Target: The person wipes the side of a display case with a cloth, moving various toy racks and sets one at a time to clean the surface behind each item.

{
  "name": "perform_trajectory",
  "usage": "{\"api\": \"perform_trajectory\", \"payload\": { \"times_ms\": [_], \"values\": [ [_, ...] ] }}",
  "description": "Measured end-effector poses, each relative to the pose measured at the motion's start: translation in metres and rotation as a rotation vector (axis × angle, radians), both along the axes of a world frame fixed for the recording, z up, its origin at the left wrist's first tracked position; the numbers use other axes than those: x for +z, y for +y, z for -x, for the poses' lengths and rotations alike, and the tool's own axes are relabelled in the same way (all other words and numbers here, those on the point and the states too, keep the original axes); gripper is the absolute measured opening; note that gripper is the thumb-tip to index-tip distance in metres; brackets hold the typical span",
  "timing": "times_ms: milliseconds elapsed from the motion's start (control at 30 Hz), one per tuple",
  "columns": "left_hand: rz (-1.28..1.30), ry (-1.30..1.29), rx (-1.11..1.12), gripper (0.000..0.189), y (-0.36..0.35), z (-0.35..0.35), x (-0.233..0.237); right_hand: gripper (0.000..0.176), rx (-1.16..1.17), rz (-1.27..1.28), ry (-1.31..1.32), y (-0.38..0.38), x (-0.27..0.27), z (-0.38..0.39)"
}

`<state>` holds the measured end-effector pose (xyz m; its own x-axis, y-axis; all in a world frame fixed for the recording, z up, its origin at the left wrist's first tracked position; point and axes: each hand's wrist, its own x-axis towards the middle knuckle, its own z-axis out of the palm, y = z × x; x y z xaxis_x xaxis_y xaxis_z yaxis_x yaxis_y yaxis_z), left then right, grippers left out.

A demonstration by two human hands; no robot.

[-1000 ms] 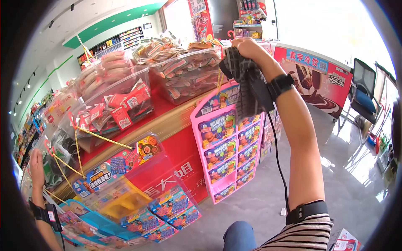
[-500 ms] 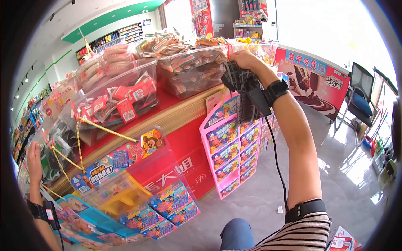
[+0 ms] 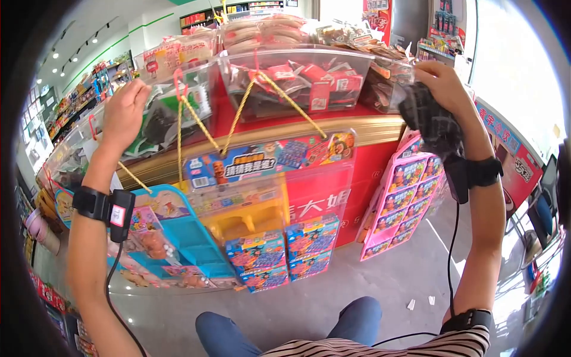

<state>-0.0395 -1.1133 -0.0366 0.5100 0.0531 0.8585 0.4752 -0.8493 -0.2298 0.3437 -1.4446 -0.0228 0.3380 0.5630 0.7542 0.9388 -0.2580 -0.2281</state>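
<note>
My right hand (image 3: 445, 88) grips a dark checked cloth (image 3: 429, 118), which hangs bunched below my fingers beside the right end of a clear bin of brown packets (image 3: 380, 89). My left hand (image 3: 124, 114) is raised at the left, fingers curled together, in front of the clear bin of green and dark packets (image 3: 172, 116). Whether it holds the bin's edge or anything else is hidden. Between my hands stands a clear bin of red-and-white packets (image 3: 297, 89). Yellow cords (image 3: 238, 113) loop down from its front to a hanging blue toy display card (image 3: 262, 162).
A red counter with a gold edge (image 3: 363, 131) carries the bins. A blue display tray (image 3: 202, 238) and a pink display rack (image 3: 395, 202) hang along its front. White scraps (image 3: 411, 304) lie on the grey floor. A red freezer (image 3: 505, 149) stands at the right.
My view has swung left and now faces the counter more squarely. My left hand has risen and its fingers have curled. My right hand still holds the cloth, beside the bins.
</note>
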Motion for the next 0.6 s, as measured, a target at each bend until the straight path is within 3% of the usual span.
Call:
{"api": "perform_trajectory", "payload": {
  "times_ms": [67, 133, 200, 267, 333, 433, 600],
  "values": [
    [-0.052, -0.027, -0.03, 0.02, 0.002, 0.001, -0.001, 0.025, 0.181, 0.088, -0.016, 0.034, 0.0, 0.042],
    [-0.08, -0.034, 0.015, 0.02, 0.003, 0.002, -0.003, 0.031, 0.202, 0.256, -0.252, 0.068, 0.0, 0.089],
    [-0.133, -0.066, 0.036, 0.02, 0.008, 0.002, -0.005, 0.037, 0.037, 0.433, -0.004, 0.102, 0.002, 0.136],
    [-0.134, -0.083, 0.054, 0.021, 0.007, 0.003, -0.006, 0.038, 0.043, 0.409, 0.096, 0.147, -0.009, 0.149],
    [-0.12, -0.096, 0.077, 0.023, 0.004, 0.005, -0.006, 0.037, -0.031, 0.483, -0.021, 0.166, -0.007, 0.184],
    [-0.088, -0.109, 0.037, 0.023, 0.009, 0.006, -0.007, 0.04, -0.21, 0.191, 0.291, 0.211, -0.02, 0.182],
    [-0.083, -0.123, 0.015, 0.022, 0.008, 0.009, -0.007, 0.04, -0.032, 0.078, 0.322, 0.202, -0.027, 0.177]
  ]
}}
